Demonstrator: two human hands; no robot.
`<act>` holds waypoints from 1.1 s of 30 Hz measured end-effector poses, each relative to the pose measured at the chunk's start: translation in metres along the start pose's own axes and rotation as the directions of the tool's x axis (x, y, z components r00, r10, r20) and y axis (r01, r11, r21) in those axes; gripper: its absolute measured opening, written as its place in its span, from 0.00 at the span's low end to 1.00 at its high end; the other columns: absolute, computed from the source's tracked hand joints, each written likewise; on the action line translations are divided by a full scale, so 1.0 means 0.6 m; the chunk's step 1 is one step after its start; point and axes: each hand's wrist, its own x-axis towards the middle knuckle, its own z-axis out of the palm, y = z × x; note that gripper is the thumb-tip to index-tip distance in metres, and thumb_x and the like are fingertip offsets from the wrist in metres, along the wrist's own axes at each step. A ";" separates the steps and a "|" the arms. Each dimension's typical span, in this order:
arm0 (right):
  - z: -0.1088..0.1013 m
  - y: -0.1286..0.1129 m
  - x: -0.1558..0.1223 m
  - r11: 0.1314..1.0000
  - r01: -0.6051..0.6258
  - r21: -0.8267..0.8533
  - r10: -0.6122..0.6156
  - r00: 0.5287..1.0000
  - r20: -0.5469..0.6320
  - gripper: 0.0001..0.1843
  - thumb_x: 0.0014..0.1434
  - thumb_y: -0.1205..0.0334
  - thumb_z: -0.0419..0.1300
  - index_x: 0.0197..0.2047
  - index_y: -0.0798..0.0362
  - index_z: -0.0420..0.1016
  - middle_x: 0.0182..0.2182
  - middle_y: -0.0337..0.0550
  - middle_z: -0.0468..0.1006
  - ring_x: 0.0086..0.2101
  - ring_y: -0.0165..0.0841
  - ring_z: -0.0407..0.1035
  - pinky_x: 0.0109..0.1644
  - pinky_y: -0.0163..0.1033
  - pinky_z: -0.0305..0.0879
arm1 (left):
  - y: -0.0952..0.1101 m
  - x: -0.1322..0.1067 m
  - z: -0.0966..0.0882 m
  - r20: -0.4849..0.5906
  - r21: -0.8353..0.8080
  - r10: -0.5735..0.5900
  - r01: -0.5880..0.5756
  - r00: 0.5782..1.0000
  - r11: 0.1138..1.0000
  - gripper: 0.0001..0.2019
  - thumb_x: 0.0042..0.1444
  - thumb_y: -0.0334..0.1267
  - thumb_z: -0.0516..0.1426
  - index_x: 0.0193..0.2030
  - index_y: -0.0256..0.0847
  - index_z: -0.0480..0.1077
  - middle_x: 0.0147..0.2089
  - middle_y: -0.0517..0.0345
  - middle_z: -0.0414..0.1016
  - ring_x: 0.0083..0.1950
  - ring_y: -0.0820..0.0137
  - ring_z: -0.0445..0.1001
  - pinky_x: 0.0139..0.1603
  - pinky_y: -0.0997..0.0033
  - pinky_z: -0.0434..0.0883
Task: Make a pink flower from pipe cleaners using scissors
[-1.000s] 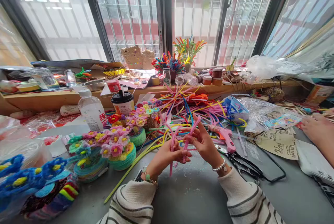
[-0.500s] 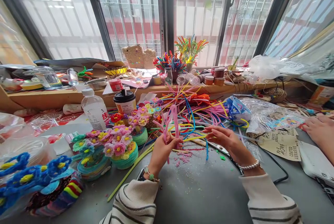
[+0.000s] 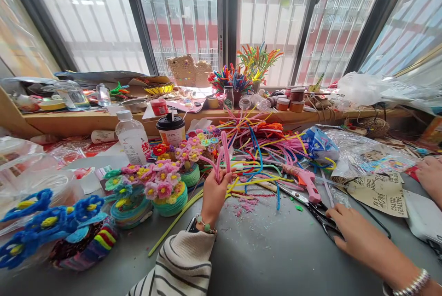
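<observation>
My left hand [image 3: 214, 194] is closed around several pink pipe cleaners [image 3: 225, 151]; one bends into a tall loop above my fist. My right hand [image 3: 359, 234] is at the handles of a pair of scissors [image 3: 324, 222] lying on the table, its thumb and fingers apart around the near end. Whether it touches the handles is hard to tell. Just beyond the scissors lies a pink glue gun [image 3: 309, 183]. A heap of coloured pipe cleaners [image 3: 276, 142] spreads behind, with pink clippings [image 3: 246, 205] in front of it.
Pipe-cleaner flower pots [image 3: 169, 194] and blue flowers [image 3: 48, 222] stand at left, near a bottle [image 3: 131, 139] and a lidded cup [image 3: 171, 130]. Sandpaper [image 3: 376, 192], a white device [image 3: 421, 215] and another person's hand [image 3: 430, 176] are at right. Jars [image 3: 290, 100] line the sill.
My right hand has moved from beside the pink pipe cleaners down and right to the scissors, uncovering the glue gun. My left hand keeps its hold. The view has shifted slightly.
</observation>
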 end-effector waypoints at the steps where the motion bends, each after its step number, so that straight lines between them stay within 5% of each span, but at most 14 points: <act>1: -0.005 -0.007 0.004 0.999 0.005 -0.049 -0.002 0.999 0.052 0.10 0.40 0.72 0.53 0.29 0.55 0.70 0.30 0.49 0.71 0.31 0.43 0.66 0.33 0.45 0.62 | -0.001 0.000 -0.001 -0.008 0.025 0.001 -0.001 1.000 1.000 0.14 0.43 0.38 0.56 0.20 0.41 0.51 0.29 0.57 0.74 0.32 0.68 0.73 0.34 0.69 0.67; 6: -0.025 -0.019 0.026 0.991 -0.005 -0.135 0.042 0.963 0.268 0.09 0.43 0.75 0.49 0.27 0.56 0.67 0.30 0.52 0.71 0.33 0.43 0.66 0.34 0.43 0.58 | -0.004 -0.002 -0.001 -0.048 0.122 0.057 -0.051 0.997 0.991 0.14 0.41 0.39 0.57 0.17 0.40 0.53 0.25 0.56 0.73 0.31 0.67 0.72 0.30 0.72 0.66; 12: -0.049 -0.014 0.059 0.998 -0.053 -0.031 0.062 0.888 0.455 0.05 0.39 0.69 0.51 0.25 0.55 0.63 0.27 0.47 0.72 0.28 0.38 0.65 0.25 0.35 0.50 | -0.006 -0.002 -0.001 -0.068 0.113 0.050 -0.042 0.996 0.993 0.12 0.42 0.39 0.56 0.18 0.39 0.56 0.26 0.57 0.73 0.30 0.69 0.72 0.31 0.73 0.66; 18: -0.071 -0.022 0.072 0.977 -0.096 0.191 -0.016 0.859 0.512 0.02 0.35 0.68 0.50 0.17 0.53 0.58 0.19 0.40 0.68 0.22 0.32 0.62 0.22 0.32 0.46 | -0.005 0.000 -0.002 -0.063 0.042 -0.002 0.004 0.998 0.999 0.11 0.43 0.39 0.54 0.19 0.40 0.54 0.30 0.55 0.73 0.27 0.71 0.72 0.28 0.73 0.67; 23: -0.084 -0.003 0.079 0.754 -0.392 0.526 -0.041 0.772 0.634 0.03 0.37 0.67 0.52 0.21 0.53 0.64 0.15 0.34 0.67 0.16 0.26 0.59 0.18 0.29 0.51 | -0.002 -0.003 0.000 -0.043 0.106 0.002 0.002 0.999 0.994 0.10 0.45 0.39 0.52 0.19 0.39 0.56 0.32 0.55 0.73 0.25 0.72 0.70 0.25 0.73 0.67; 29: -0.094 0.021 0.083 0.486 -0.558 0.672 0.042 0.783 0.620 0.16 0.45 0.52 0.52 0.17 0.54 0.68 0.14 0.40 0.71 0.14 0.23 0.62 0.17 0.27 0.48 | -0.001 -0.005 -0.001 -0.056 0.157 0.013 -0.004 0.998 0.988 0.09 0.45 0.38 0.52 0.19 0.38 0.59 0.28 0.57 0.72 0.24 0.74 0.69 0.22 0.77 0.62; 33: -0.110 0.018 0.072 0.424 -0.563 0.709 0.130 0.813 0.568 0.21 0.46 0.47 0.48 0.16 0.53 0.69 0.16 0.44 0.75 0.13 0.23 0.64 0.15 0.24 0.48 | -0.003 -0.007 -0.003 -0.077 0.203 0.035 -0.019 0.996 0.979 0.07 0.44 0.39 0.53 0.23 0.37 0.66 0.22 0.60 0.70 0.19 0.77 0.64 0.21 0.77 0.60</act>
